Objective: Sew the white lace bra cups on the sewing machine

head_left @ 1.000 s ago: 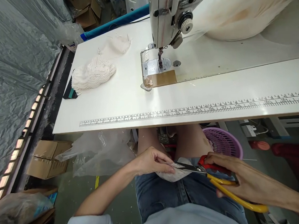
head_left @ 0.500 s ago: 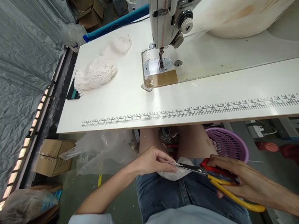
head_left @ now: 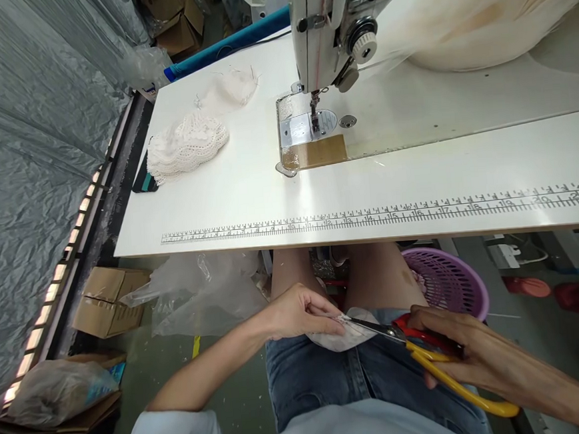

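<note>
While left hand [head_left: 304, 313] pinches one cloth [head_left: 348, 337], right hand [head_left: 462, 344] grips one pair of scissors [head_left: 397, 333].

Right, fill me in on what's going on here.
A seated person is working over their lap. The left hand pinches a small piece of white fabric, while the right hand holds scissors with the blades at the fabric, close to the left fingertips. Both hands are away from the sewing machine; some white lace lies on the table.
</note>
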`<state>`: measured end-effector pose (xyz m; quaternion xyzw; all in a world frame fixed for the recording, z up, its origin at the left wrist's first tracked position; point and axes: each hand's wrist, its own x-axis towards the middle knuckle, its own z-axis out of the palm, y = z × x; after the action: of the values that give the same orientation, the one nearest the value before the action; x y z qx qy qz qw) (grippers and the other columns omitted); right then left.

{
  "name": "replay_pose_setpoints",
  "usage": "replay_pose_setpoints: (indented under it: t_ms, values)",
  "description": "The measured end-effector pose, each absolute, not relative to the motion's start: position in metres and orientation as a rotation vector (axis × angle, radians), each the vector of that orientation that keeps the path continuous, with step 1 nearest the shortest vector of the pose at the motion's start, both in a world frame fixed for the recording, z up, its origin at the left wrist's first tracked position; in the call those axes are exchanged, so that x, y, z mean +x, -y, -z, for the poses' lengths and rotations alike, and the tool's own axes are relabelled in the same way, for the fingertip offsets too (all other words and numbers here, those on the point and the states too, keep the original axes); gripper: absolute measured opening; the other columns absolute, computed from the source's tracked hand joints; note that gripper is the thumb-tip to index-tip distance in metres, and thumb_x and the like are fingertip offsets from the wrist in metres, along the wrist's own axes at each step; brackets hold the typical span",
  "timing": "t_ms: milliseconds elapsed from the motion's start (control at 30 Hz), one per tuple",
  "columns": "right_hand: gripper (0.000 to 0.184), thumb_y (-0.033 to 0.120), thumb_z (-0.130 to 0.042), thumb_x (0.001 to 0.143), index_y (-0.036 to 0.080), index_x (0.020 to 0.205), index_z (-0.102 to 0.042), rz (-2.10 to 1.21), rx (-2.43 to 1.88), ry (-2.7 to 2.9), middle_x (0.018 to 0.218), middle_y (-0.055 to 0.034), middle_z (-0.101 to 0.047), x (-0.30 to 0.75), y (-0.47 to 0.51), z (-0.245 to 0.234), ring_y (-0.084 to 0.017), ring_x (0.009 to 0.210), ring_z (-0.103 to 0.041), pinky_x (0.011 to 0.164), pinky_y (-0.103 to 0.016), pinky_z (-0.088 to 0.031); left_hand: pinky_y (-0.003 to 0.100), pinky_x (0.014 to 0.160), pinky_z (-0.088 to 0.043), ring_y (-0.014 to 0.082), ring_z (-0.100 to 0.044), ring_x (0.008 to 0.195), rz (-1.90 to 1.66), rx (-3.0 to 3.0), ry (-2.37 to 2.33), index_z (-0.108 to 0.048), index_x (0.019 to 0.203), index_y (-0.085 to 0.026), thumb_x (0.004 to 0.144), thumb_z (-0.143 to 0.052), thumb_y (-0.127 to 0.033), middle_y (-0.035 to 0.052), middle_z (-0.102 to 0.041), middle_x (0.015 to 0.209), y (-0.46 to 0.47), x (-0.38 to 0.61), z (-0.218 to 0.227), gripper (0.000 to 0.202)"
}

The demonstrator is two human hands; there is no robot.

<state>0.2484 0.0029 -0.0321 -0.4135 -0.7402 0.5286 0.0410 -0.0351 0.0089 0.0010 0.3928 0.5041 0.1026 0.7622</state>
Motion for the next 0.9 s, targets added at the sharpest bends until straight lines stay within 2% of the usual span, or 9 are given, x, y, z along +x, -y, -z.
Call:
replay_pose_setpoints:
  t_ms: [100, 200, 333, 600, 767, 900]
  values:
    - [0.023, 0.042, -0.060, 0.077, 0.026, 0.093, -0.063, -1.786, -1.208, 2.222, 0.083, -0.0033, -0.065, 0.2458, -0.0041, 0.0299, -0.023, 0.070, -0.065, 0.061, -0.028, -0.051, 0.021, 0.062, -0.046, 0.0147, -0.064, 0.071, -0.209, 0.857, -1.101, -0.074, 0.092, -0.014, 0.061, -0.078, -0.037, 0.0071, -0.073, 0.082, -0.0098, -0.0344, -0.0032, 0.038]
    - [0.032, 0.043, -0.065, 0.073, 0.029, 0.101, -0.063, -1.728, -1.246, 2.203, 0.091, -0.0049, -0.067, 0.2456, -0.0041, 0.0313, -0.027, 0.077, -0.065, 0.062, -0.030, -0.052, 0.020, 0.062, -0.046, 0.0141, -0.063, 0.071, -0.201, 0.863, -1.109, -0.074, 0.093, -0.015, 0.061, -0.078, -0.036, 0.0066, -0.073, 0.083, -0.0093, -0.0341, -0.0026, 0.038]
    - [0.034, 0.043, -0.067, 0.072, 0.029, 0.102, -0.063, -1.677, -1.252, 2.208, 0.100, -0.0070, -0.068, 0.2466, -0.0032, 0.0327, -0.030, 0.085, -0.066, 0.060, -0.030, -0.053, 0.019, 0.060, -0.044, 0.0125, -0.062, 0.067, -0.190, 0.872, -1.111, -0.074, 0.093, -0.015, 0.062, -0.077, -0.036, 0.0057, -0.073, 0.082, -0.0074, -0.0332, 0.0002, 0.037]
    - [0.027, 0.043, -0.061, 0.079, 0.027, 0.100, -0.059, -1.759, -1.191, 2.241, 0.095, -0.0056, -0.066, 0.2478, -0.0036, 0.0331, -0.026, 0.085, -0.065, 0.065, -0.028, -0.051, 0.019, 0.060, -0.044, 0.0119, -0.062, 0.066, -0.173, 0.895, -1.094, -0.074, 0.092, -0.015, 0.064, -0.077, -0.037, 0.0050, -0.073, 0.081, -0.0072, -0.0325, 0.0003, 0.036]
    - [0.026, 0.044, -0.060, 0.079, 0.025, 0.097, -0.057, -1.812, -1.166, 2.206, 0.085, -0.0040, -0.064, 0.2470, -0.0027, 0.0330, -0.023, 0.071, -0.065, 0.060, -0.027, -0.049, 0.020, 0.061, -0.045, 0.0131, -0.062, 0.067, -0.167, 0.887, -1.103, -0.074, 0.092, -0.014, 0.063, -0.077, -0.036, 0.0057, -0.073, 0.080, -0.0078, -0.0320, -0.0014, 0.037]
    - [0.026, 0.043, -0.061, 0.079, 0.023, 0.095, -0.058, -1.812, -1.177, 2.184, 0.084, -0.0042, -0.064, 0.2480, -0.0005, 0.0371, -0.022, 0.070, -0.064, 0.058, -0.025, -0.049, 0.019, 0.061, -0.045, 0.0125, -0.062, 0.066, -0.166, 0.880, -1.101, -0.074, 0.092, -0.013, 0.064, -0.077, -0.035, 0.0052, -0.072, 0.078, -0.0091, -0.0305, -0.0026, 0.036]
